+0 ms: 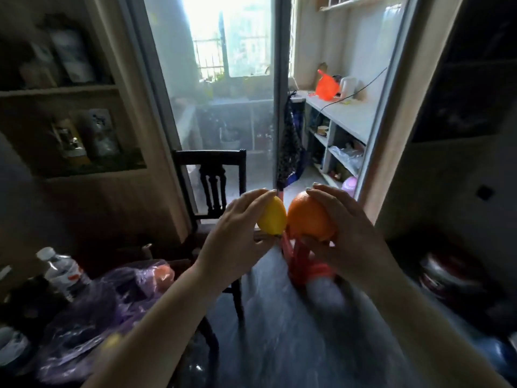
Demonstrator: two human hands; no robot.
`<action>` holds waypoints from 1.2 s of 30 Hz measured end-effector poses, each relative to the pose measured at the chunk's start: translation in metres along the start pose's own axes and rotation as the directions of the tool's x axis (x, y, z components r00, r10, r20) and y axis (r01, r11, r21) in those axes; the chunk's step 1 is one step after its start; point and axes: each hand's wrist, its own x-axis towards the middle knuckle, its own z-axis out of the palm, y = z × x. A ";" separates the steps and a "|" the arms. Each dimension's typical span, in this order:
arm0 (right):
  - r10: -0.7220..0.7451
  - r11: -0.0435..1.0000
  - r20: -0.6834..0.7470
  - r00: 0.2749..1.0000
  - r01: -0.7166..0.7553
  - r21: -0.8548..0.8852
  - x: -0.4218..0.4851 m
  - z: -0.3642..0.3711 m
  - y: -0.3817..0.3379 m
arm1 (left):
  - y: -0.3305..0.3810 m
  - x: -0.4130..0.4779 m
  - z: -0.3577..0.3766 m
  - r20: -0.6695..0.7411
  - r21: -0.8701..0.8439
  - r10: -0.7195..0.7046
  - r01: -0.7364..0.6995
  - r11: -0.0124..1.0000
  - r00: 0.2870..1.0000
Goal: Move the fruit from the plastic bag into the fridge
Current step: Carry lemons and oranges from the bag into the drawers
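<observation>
From the bottom edge of the frame two bare forearms reach upward to the centre. The left hand [237, 239] holds a yellow lemon [272, 218]: its fingers lie close together and curve over the top of the fruit, and the thumb is under it. The right hand [352, 236] holds an orange [307, 217], with the fingers curled over its top and the thumb pressing from below. The two fruits are side by side in the middle of the frame and seem to touch each other. Under the orange the strips of a red plastic bag [298, 259] hang down from the right hand; this part is blurred, so I cannot tell exactly how the fingers hold it. At the lower left lies a crumpled purple plastic bag [92, 301], and just beside it, further left, a water bottle [64, 271] with a white cap stands upright. Behind the hands is a dark wooden chair [212, 161], in front of a glass door [218, 79] with bright light at the top centre. At the upper right a pale counter [344, 113] carries an orange-red bag [326, 86]. At the upper left are dark shelves [58, 89] with blurred items
</observation>
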 end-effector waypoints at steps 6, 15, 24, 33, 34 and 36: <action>0.162 0.979 -0.020 0.987 -0.163 -0.118 -0.087 -0.104 0.024 | 0.114 -0.001 0.038 0.076 -0.116 0.166 -0.157 0.981 0.983; 0.382 0.866 -0.120 0.916 -0.400 -0.299 -0.234 -0.236 0.026 | 0.279 -0.031 0.083 0.141 -0.263 0.407 -0.362 0.894 0.903; 0.468 0.712 -0.354 0.809 -0.583 -0.391 -0.348 -0.353 0.022 | 0.436 -0.037 0.127 0.147 -0.425 0.656 -0.552 0.718 0.740; 0.532 0.514 -0.540 0.653 -0.755 -0.407 -0.446 -0.439 0.044 | 0.577 -0.037 0.201 0.147 -0.608 0.833 -0.616 0.502 0.534; 0.539 0.493 -0.550 0.638 -0.769 -0.408 -0.454 -0.448 0.049 | 0.592 -0.036 0.211 0.151 -0.627 0.847 -0.613 0.481 0.510; 0.538 0.460 -0.575 0.616 -0.787 -0.412 -0.469 -0.466 0.061 | 0.622 -0.031 0.233 0.147 -0.664 0.876 -0.610 0.431 0.459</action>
